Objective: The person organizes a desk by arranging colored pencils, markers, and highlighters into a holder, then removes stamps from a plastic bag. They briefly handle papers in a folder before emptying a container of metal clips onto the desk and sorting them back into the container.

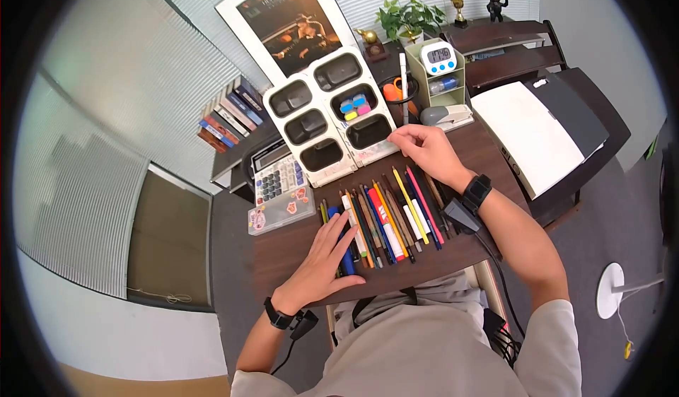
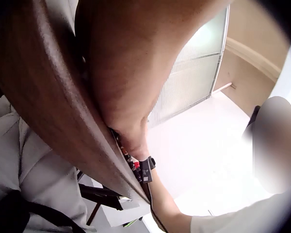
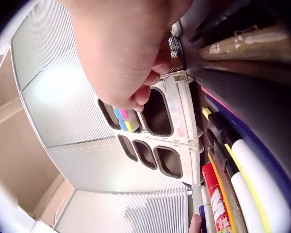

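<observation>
My left hand (image 1: 327,259) lies with fingers spread over the left end of a row of pens and pencils, touching a blue marker (image 1: 346,263). In the row are a red-and-white marker (image 1: 387,229), a yellow pencil (image 1: 412,209) and a pink pencil (image 1: 426,213). My right hand (image 1: 429,155) has curled fingers, its fingertips right at the right edge of a white organizer (image 1: 339,139) with several dark-rimmed compartments. In the right wrist view that hand (image 3: 121,53) overlaps the organizer (image 3: 184,111); I cannot tell what its fingers hold. Blue, pink and yellow pieces (image 1: 355,106) sit in one compartment.
A calculator (image 1: 278,179) and a clear stickered case (image 1: 281,212) lie left of the organizer. Behind the right hand stand a stapler (image 1: 445,115), a pen cup with orange scissors (image 1: 393,90) and a shelf with a digital timer (image 1: 438,59). A white box (image 1: 527,135) is at the right.
</observation>
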### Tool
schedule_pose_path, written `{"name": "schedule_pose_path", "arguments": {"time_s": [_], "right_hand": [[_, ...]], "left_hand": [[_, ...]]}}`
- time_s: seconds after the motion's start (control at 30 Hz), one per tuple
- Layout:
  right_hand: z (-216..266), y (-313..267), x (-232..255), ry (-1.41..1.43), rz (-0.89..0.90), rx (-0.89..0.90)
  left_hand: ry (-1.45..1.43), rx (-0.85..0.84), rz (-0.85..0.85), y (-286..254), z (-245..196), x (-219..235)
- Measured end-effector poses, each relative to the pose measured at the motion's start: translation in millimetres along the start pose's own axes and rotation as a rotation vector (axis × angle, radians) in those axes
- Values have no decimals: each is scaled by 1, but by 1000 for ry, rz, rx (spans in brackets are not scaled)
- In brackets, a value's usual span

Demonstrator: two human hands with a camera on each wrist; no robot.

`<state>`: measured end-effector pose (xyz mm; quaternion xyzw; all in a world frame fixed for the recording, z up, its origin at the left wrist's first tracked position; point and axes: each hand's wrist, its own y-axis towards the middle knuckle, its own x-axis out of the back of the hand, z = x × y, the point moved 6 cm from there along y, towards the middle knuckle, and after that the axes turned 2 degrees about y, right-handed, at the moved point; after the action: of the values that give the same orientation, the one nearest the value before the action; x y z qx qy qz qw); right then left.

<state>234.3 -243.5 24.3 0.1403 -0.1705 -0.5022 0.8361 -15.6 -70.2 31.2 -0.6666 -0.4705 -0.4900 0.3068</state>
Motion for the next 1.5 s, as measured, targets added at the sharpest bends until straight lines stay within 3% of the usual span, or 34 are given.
{"name": "schedule_pose_path", "arguments": {"time_s": [0.1, 0.2, 0.27, 0.4, 0.57, 0.73, 0.97, 1.2, 1.27, 1.3, 1.37, 1.5], "right_hand": [[-1, 1, 5, -38, 8, -18], [-2, 1, 6, -9, 0, -8], [-1, 3, 5, -8, 13, -2], [1, 1, 2, -24, 32, 8], [-3, 1, 3, 1, 31, -12], [-3, 3, 6, 31, 27, -29], [-4, 4, 10, 5, 9, 20], [2, 4, 9, 67, 10, 19], [6, 2, -2, 276, 203, -147], [10, 2, -1, 275, 209, -143], [9, -8, -16, 659, 479, -472], [24, -19, -21, 843, 631, -522]], "left_hand": [[74, -18, -19, 2, -9, 15], [119, -22, -157, 15, -9, 47], [141, 50, -329, 32, 2, 76], [220, -63, -581, 87, 10, 117], [366, -141, -646, 155, 17, 121], [490, -150, -658, 190, 25, 110], [516, -189, -696, 193, 21, 115], [476, -255, -811, 136, -38, 128], [448, -333, -759, 121, -52, 117], [423, -345, -705, 116, -52, 108], [452, -430, -678, 105, -63, 91], [446, -565, -624, 93, -68, 65]]}}
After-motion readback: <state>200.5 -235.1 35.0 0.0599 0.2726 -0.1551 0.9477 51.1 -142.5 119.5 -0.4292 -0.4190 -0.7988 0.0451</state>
